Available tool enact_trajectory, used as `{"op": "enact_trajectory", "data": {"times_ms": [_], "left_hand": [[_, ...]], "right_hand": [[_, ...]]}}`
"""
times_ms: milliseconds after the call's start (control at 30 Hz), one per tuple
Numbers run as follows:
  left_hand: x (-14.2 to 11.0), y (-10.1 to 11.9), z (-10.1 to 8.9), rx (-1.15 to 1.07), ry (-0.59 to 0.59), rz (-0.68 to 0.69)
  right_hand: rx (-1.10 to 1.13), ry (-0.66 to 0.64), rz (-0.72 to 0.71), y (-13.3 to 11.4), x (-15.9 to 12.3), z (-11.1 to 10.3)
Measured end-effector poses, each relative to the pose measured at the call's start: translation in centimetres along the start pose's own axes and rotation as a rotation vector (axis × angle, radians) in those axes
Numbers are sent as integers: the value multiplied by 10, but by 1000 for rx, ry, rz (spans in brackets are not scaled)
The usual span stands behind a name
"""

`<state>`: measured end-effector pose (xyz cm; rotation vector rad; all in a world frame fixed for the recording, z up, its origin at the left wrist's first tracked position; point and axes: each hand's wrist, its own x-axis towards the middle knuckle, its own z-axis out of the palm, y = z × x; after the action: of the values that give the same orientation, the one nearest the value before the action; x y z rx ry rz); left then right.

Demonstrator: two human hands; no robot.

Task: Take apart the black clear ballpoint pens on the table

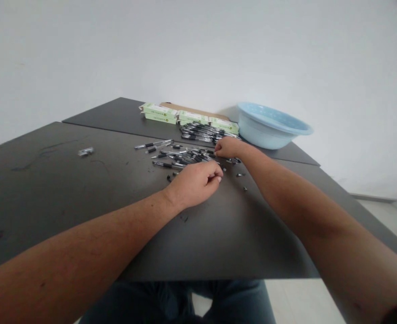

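Observation:
My left hand (198,183) is closed just in front of a loose spread of clear pens with black grips (185,155). Thumb and forefinger are pinched together, and whatever they may hold is too small to name. Farther off, my right hand (229,147) reaches to the right side of the pens, its fingers also closed in a pinch. What lies between them is hidden. A thicker pile of pens (205,132) rests just behind that hand. Small dark and clear pen parts (240,174) lie scattered to the right of my left hand.
Light green cartons (160,113) stand in a row at the back, before a brown cardboard piece (191,110). A light blue basin (266,130) sits at the back right. Small clear pieces (85,151) lie on the left of the dark table (83,193). A white wall rises behind.

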<state>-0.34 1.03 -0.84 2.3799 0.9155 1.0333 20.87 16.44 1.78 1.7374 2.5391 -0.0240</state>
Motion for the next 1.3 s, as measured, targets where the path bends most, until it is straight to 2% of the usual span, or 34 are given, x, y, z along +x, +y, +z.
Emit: {"op": "enact_trajectory", "data": {"times_ms": [267, 467, 600, 667, 733, 833, 933, 1000, 1167, 1300], "left_hand": [[-1, 1, 1, -4, 12, 2], [2, -3, -3, -74, 101, -90], [7, -15, -6, -141, 185, -195], [9, -21, -6, -170, 221, -218], [11, -25, -6, -173, 238, -220], [13, -27, -7, -148, 250, -204], [14, -27, -10, -36, 266, -188], [15, -27, -13, 100, 227, -166], [15, -29, -17, 484, -67, -34], [14, -32, -15, 600, -167, -13]], "right_hand": [[-14, 9, 49, -2, 5, 6], [50, 132, 71, -1, -10, -11], [105, 212, 64, -4, -36, -26], [235, 226, 46, -7, -55, -27], [438, 215, 30, -10, -75, -22], [599, 184, 17, -15, -105, -9], [473, 158, -3, -22, -126, 4], [345, 147, -30, -27, -134, 11], [126, 181, -148, -32, -135, 26], [67, 192, -149, -31, -132, 32]]}}
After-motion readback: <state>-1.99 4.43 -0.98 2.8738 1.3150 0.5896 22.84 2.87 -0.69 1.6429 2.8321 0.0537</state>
